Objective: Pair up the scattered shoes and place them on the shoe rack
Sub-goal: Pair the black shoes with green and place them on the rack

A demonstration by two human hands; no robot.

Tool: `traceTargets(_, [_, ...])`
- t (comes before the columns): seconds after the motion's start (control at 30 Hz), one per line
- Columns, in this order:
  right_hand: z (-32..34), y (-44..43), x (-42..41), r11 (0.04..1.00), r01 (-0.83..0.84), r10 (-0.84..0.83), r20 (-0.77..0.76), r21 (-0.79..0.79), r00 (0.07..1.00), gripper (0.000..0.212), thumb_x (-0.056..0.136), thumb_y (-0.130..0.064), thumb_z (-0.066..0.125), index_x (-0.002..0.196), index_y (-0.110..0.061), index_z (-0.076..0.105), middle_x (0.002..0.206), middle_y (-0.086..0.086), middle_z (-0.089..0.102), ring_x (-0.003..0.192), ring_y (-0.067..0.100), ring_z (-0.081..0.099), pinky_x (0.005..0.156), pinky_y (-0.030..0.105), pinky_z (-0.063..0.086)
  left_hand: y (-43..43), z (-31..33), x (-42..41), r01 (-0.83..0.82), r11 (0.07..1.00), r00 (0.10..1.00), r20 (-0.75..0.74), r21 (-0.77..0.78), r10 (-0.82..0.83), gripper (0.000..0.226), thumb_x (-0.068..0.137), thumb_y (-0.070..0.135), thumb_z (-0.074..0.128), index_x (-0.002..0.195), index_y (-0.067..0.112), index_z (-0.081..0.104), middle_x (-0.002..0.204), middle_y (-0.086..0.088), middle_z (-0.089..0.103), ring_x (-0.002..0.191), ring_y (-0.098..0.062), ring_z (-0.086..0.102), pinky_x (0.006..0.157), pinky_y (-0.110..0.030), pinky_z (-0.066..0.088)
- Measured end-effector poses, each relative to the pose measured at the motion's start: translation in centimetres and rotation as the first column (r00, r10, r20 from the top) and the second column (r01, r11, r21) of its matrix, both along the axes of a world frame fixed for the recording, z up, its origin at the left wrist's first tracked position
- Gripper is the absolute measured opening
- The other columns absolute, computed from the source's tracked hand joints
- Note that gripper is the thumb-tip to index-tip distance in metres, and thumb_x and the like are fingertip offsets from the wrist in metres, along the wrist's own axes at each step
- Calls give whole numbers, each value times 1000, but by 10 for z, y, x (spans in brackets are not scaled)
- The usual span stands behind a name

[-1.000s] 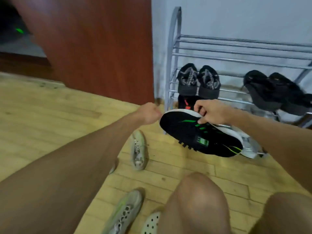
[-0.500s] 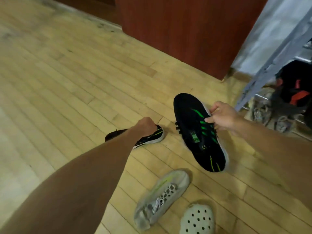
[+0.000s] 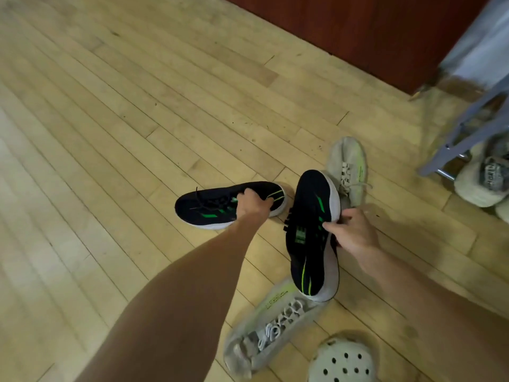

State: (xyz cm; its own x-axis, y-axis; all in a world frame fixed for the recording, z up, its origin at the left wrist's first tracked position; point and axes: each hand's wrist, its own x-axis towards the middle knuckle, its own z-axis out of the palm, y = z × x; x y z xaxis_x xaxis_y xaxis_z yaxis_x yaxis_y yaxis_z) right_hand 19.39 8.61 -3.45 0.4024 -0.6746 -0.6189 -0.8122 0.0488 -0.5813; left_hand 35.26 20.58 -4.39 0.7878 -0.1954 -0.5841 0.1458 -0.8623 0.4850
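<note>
**Second black sneaker: get a firm grip before lifting**

Left hand [image 3: 252, 204] is curled into the collar of the black/green sneaker on the floor [image 3: 220, 205], fingers hooked round its opening. Right hand [image 3: 351, 232] pinches the matching sneaker [image 3: 308, 232] by its side, held off the floor w/ sole edge facing right. Best approach imo: hook deep at the heel, lift level, bring both toes the same way, then carry to the shoe rack [image 3: 468, 133] at far right. Watch the grey sneakers [image 3: 275, 326] & white clog [image 3: 343, 362] underfoot.
</note>
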Motion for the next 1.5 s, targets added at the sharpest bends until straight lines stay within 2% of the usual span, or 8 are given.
traceTargets(0.23, [4,15,-13,972,-232,226,-147,-24,963,62,67,-33,82,117,-10,52,119,11,58,104,31,62,86,38,52,-2,-11,-22,20,997,987,161,74,-32,31,93,11,53,124,7,55,123,-14,61,110,-32,59,85,-37,48])
traceTargets(0.57, [25,28,-27,919,-386,343,-322,-79,883,55,80,-17,65,128,-11,38,129,19,53,116,37,55,89,43,50,87,16,-57,649,752,759,-38,119,-650,17,76,3,46,79,14,59,89,-1,52,85,-22,52,67,-31,40])
traceTargets(0.67, [23,35,-38,928,-373,352,-345,8,870,62,84,-15,63,139,-12,34,139,18,47,127,36,48,94,40,46,110,13,-66,451,892,892,41,-13,-450,22,84,9,49,96,10,68,105,-4,53,88,-19,53,75,-24,40])
traceTargets(0.77, [19,41,-46,953,-297,300,-312,58,901,63,82,-12,66,138,-15,38,135,15,53,122,35,52,92,38,46,115,12,-71,-29,997,991,125,-75,39,37,90,21,53,125,8,52,128,-7,38,89,-21,55,77,-25,40])
traceTargets(0.9, [14,44,-54,969,-246,245,-305,36,920,52,80,-11,69,128,-8,48,127,15,59,116,33,58,84,33,47,108,-2,-72,-294,956,909,-310,0,280,37,92,27,54,110,-4,57,99,-13,54,81,-25,51,71,-32,40])
traceTargets(1.0, [10,41,-57,970,-243,240,-280,27,929,49,77,-13,74,121,-6,54,123,15,62,112,32,61,82,32,49,100,-5,-73,-443,896,837,-366,-18,407,20,89,16,61,99,-1,55,99,-13,58,88,-28,55,74,-33,44])
traceTargets(1.27, [20,34,-52,983,-138,161,-202,124,966,39,73,-6,77,110,-4,66,111,16,69,97,32,68,77,43,61,88,6,-72,-516,857,762,-467,-19,449,20,82,-6,65,101,-3,59,102,-15,63,86,-27,60,78,-33,50])
traceTargets(1.5, [88,19,-56,978,-80,114,-172,191,979,30,78,-2,71,106,7,66,97,19,73,86,31,72,79,44,60,81,62,-82,-436,895,833,-417,-90,364,40,78,-10,67,116,-13,55,94,-18,65,74,-30,65,68,-40,56])
